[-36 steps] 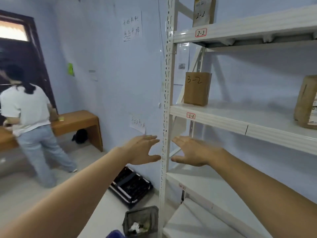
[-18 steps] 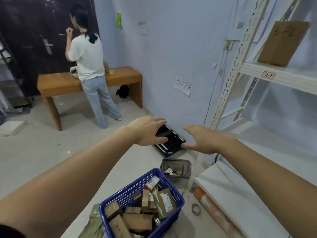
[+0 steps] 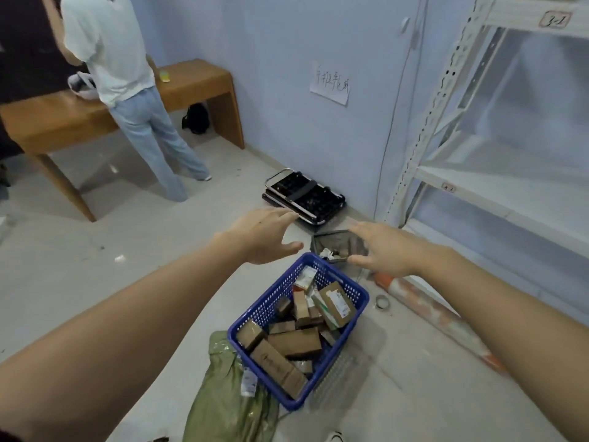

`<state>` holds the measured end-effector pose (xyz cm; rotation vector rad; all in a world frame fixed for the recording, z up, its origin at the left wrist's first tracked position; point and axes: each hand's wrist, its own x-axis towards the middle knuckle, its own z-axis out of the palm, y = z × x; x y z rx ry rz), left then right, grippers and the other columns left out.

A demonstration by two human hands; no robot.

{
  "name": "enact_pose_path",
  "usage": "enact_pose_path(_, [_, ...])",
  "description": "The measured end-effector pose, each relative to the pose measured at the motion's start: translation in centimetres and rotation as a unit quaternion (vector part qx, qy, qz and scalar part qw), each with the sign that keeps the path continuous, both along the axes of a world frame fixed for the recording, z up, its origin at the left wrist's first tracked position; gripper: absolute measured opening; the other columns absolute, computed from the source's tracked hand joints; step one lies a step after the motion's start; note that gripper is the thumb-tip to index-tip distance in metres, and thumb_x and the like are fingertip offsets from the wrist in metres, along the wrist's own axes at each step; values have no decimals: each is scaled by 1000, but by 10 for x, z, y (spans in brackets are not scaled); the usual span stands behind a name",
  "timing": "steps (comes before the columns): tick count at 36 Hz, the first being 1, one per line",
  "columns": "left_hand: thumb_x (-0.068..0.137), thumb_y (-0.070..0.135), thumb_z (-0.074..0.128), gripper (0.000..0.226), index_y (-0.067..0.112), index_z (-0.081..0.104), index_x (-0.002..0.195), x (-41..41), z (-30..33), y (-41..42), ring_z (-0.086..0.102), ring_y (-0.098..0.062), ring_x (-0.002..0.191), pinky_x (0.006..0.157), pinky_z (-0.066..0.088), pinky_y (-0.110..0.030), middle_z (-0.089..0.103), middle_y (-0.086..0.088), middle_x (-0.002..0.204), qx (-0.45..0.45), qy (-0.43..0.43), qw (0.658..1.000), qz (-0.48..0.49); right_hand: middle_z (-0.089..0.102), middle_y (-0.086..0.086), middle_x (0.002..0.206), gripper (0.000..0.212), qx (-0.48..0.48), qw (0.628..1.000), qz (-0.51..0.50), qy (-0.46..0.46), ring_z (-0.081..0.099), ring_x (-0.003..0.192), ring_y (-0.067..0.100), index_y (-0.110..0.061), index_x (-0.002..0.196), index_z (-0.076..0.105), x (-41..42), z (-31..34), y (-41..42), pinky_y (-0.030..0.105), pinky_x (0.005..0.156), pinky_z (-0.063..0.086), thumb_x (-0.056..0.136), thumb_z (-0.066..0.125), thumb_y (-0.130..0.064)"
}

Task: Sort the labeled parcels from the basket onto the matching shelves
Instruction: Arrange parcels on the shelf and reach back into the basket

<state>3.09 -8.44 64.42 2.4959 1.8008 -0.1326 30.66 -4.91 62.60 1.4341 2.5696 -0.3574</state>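
In the head view, both hands hover above the far end of the blue basket (image 3: pixel 345 287) on the floor, the left hand (image 3: pixel 263 234) and right hand (image 3: pixel 382 250) each empty with fingers spread, about equally near. The cardboard parcels (image 3: pixel 294 341) lie jumbled inside the basket, below and nearer the person than the fingers, the longest lying along the basket's long axis. Right of the basket stands the white shelf unit (image 3: pixel 497 193), its upper tag (image 3: pixel 554 19) seemingly reading "3-1"; the parcel labels are too small to read.

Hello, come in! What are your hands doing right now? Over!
Left hand open, empty. Right hand open, empty. Both above blue basket, parcels untouched. Nothing in the way.
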Motion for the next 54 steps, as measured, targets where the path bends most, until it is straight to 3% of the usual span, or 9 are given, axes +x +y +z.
enact_pose_path(13, [98,64,50,77,18,37,158,-27,-49,69,46,-25,143,117,38,-41,46,-3,159,-26,2,999,-26,33,6,167,79,-17,998,-59,11,33,152,23,-16,162,28,0,-46,39,41,124,28,99,54,-56])
enact_pose_path(22, [100,61,51,74,17,37,158,-40,-67,132,44,-24,145,117,36,-39,45,-4,160,-50,-9,997,-65,31,2,168,83,-37,992,-119,7,35,151,21,-23,162,28,-19,-71,70,43,120,36,95,50,-66])
enact_pose_path(28, [100,61,49,74,19,34,160,-57,-105,194,39,-24,148,118,33,-40,39,-3,164,-95,-20,989,-112,49,5,154,78,-58,981,-187,13,49,137,23,-18,153,43,-46,-101,92,37,108,43,91,49,-66])
enact_pose_path(30, [101,62,47,74,21,33,161,-64,-120,214,37,-24,149,119,34,-41,38,-1,165,-112,-22,986,-124,48,7,155,75,-76,973,-216,10,47,139,25,-16,153,44,-54,-118,97,37,113,39,93,54,-61])
enact_pose_path(33, [101,60,48,72,20,34,159,-79,-146,241,39,-25,148,118,34,-41,39,-2,164,-131,-7,981,-146,58,5,140,59,-102,960,-260,17,54,129,28,-20,138,54,-67,-143,101,46,108,45,92,57,-58])
enact_pose_path(35, [101,60,48,71,20,36,159,-91,-167,259,39,-25,147,117,33,-40,41,-2,163,-150,-3,977,-149,60,-1,126,52,-129,952,-278,7,58,115,24,-25,128,54,-78,-164,103,45,95,51,89,55,-59])
enact_pose_path(40, [102,64,42,72,20,36,159,-97,-239,288,37,-24,149,119,32,-43,39,-3,164,-196,-12,974,-115,58,0,128,60,-181,936,-301,13,57,109,24,-26,134,53,-96,-230,107,47,89,53,86,48,-62])
enact_pose_path(44, [101,65,43,71,21,40,156,-94,-313,291,42,-26,144,115,38,-44,44,-4,160,-233,-19,968,-95,57,3,129,52,-213,925,-313,35,56,108,24,-21,138,52,-105,-298,114,45,91,52,96,56,-50])
enact_pose_path(54, [103,60,41,66,17,42,153,-77,-522,293,47,-27,139,113,39,-42,49,-6,155,-266,34,950,-160,57,2,134,57,-238,908,-334,83,55,114,19,-24,146,48,-95,-506,132,42,95,53,96,55,-52])
